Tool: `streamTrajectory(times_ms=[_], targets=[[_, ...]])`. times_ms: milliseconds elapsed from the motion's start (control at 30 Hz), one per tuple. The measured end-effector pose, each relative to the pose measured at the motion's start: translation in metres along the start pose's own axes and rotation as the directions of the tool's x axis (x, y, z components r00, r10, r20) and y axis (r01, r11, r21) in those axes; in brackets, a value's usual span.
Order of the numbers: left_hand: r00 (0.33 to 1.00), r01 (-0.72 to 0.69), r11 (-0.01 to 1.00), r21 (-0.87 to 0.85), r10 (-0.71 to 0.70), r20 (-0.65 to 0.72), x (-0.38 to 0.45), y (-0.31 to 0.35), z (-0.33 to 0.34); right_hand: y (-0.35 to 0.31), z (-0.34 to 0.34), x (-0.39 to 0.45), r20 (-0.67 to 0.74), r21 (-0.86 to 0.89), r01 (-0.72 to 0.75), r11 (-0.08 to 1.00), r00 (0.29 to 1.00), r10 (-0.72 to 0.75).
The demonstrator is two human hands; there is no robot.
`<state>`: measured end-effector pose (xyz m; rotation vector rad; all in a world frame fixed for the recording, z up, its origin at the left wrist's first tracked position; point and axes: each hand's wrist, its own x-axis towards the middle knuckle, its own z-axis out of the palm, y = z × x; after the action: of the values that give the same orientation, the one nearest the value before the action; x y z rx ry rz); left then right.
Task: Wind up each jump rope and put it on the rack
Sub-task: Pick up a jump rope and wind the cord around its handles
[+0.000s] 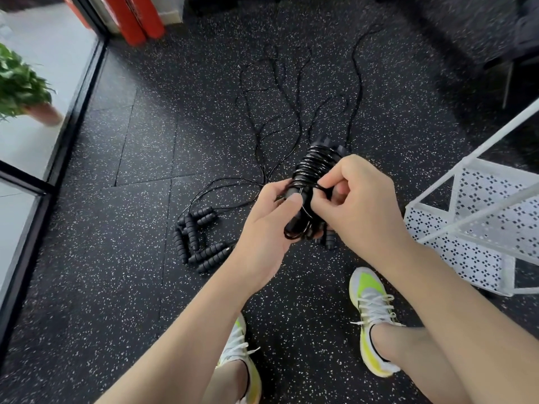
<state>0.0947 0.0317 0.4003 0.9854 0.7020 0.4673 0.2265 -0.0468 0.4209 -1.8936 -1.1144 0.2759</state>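
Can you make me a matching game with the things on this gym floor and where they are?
Things:
1. wound jump rope
2. loose jump rope handles
3. white rack
4. potted plant

Places:
A. far left, beyond the glass
B. held in both hands
C. on the floor, left of the hands
D. right edge, beside the right arm

Pairs: 1-B, 2-C, 3-D, 4-A

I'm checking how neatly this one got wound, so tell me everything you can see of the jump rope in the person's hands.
The wound jump rope is black, its thin glossy cord coiled in many tight turns around its two handles, whose ends stick out above. It is held tilted above the speckled floor. The left hand grips its lower part, thumb on a handle; the right hand pinches a strand of the cord at the coil's side.
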Motion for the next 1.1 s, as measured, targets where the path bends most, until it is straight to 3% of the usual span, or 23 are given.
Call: streamTrajectory(times_ms=[133,333,433,633,833,1100], targets=[[0.996,-0.009,1.0,0.012,0.01,-0.089,0.002,0.0,0.002,0.002,-0.003,0.0,0.017,-0.019,0.058,0.998,0.998,-0.058],[0.981,-0.073,0.984,0.161,0.1,-0.165,0.006,-0.011,-0.001,0.007,0.0,0.001,0.123,0.021,0.134,0.991,0.983,-0.136],[0.981,-0.084,0.973,0.213,0.118,-0.151,0.009,-0.012,-0.006,0.011,-0.004,0.004,0.189,-0.019,0.226,0.974,0.957,-0.219],[0.992,-0.035,0.963,0.268,0.066,-0.106,0.011,-0.011,-0.013,0.022,-0.005,0.006,0.177,-0.094,0.33,0.939,0.934,-0.31],[0.996,-0.048,0.943,0.329,0.071,-0.057,0.011,-0.013,-0.017,0.023,-0.004,0.01,0.176,-0.085,0.184,0.979,0.97,-0.167],[0.995,-0.052,0.929,0.366,0.081,-0.063,0.011,-0.022,-0.012,0.019,-0.001,0.007,0.141,-0.216,0.167,0.962,0.98,-0.138]])
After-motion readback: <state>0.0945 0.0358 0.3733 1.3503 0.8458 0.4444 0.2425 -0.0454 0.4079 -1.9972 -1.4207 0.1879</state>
